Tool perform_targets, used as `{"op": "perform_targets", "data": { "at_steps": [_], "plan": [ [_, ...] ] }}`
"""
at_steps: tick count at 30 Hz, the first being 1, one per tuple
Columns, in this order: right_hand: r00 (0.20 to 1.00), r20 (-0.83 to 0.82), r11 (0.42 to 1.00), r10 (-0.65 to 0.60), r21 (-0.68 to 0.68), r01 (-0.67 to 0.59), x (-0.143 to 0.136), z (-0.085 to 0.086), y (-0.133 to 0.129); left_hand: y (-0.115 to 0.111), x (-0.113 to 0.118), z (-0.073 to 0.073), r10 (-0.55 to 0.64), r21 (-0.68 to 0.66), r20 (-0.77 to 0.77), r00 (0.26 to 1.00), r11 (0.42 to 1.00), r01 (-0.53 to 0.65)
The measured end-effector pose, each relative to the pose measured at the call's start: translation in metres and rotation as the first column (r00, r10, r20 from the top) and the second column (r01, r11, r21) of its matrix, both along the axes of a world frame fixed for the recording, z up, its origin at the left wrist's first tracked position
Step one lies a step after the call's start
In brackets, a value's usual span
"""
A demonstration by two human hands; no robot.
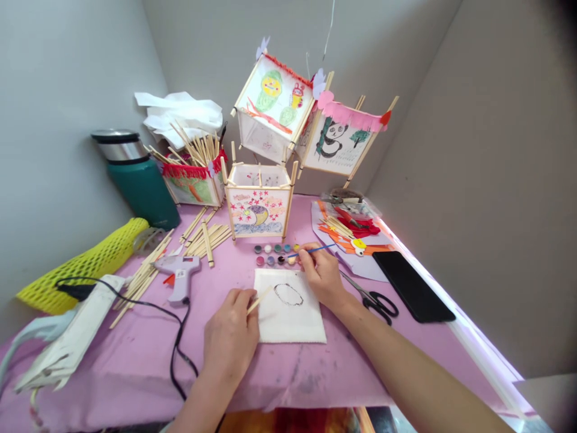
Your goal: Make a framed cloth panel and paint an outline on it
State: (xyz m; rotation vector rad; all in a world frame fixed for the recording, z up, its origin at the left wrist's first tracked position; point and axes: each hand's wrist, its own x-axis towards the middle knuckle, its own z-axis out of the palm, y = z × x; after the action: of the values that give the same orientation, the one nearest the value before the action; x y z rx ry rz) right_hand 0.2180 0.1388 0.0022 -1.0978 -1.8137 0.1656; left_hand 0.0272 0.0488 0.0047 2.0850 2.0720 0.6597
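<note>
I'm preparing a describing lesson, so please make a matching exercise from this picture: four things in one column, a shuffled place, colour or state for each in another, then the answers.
Things
1. Paintbrush
2. White sheet
3. Phone
4. Bottle

Descriptions
A. Teal and silver
B. Lying to the right of the scissors
C. Held in the right hand
D. Marked with a dark loop

Answers: 1-C, 2-D, 3-B, 4-A

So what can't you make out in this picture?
In the head view:
Lower end of the wooden stick: hidden by the left hand.
Rightmost paint pots: partly covered by the right hand.
Tip of the brush: too small to tell if it touches paint.
Label on the glue gun: too small to read.
</note>
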Motion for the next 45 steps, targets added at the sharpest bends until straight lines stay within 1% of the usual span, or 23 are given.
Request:
{"op": "perform_targets", "data": {
  "at_steps": [2,6,9,12,15,19,23,27,31,45],
  "plan": [
    [1.000,-0.003,1.000,-0.005,-0.006,0.005,0.000,0.000,0.000,0.000,0.000,0.000,0.002,-0.001,0.001,1.000,1.000,-0.002],
    [0.999,0.021,0.999,0.035,0.019,-0.035,0.000,0.000,-0.001,0.000,0.000,0.000,0.000,-0.013,0.011,1.000,1.000,0.000],
    [0.999,-0.044,1.000,0.028,-0.003,-0.028,0.000,0.006,-0.003,0.001,0.000,0.001,0.002,-0.018,0.016,1.000,1.000,-0.002],
    [0.992,-0.126,1.000,0.003,-0.021,-0.006,0.004,0.016,-0.013,0.001,0.000,0.001,0.004,-0.020,0.019,1.000,1.000,-0.003],
    [0.991,-0.134,1.000,0.007,-0.008,-0.008,0.010,0.021,-0.028,0.001,0.000,0.001,0.000,-0.015,0.021,1.000,1.000,0.000],
    [0.998,-0.049,0.997,0.046,0.064,-0.043,0.018,0.015,-0.046,0.001,0.000,0.000,-0.001,-0.008,0.010,1.000,1.000,0.001],
    [0.997,0.001,0.994,0.077,0.076,-0.077,0.017,0.009,-0.054,0.001,0.000,0.000,0.005,-0.005,0.007,1.000,1.000,-0.005],
    [0.992,0.019,0.990,0.122,0.071,-0.123,0.012,0.010,-0.055,0.000,0.000,-0.001,0.018,0.002,0.013,1.000,1.000,-0.018],
    [0.990,0.033,0.989,0.138,0.053,-0.140,0.010,0.009,-0.055,0.001,0.000,-0.001,0.013,0.004,0.012,1.000,1.000,-0.013],
    [0.990,0.061,0.991,0.129,0.024,-0.131,0.007,0.003,-0.053,0.001,0.001,-0.001,0.006,0.004,0.007,1.000,1.000,-0.006]
  ]
}}
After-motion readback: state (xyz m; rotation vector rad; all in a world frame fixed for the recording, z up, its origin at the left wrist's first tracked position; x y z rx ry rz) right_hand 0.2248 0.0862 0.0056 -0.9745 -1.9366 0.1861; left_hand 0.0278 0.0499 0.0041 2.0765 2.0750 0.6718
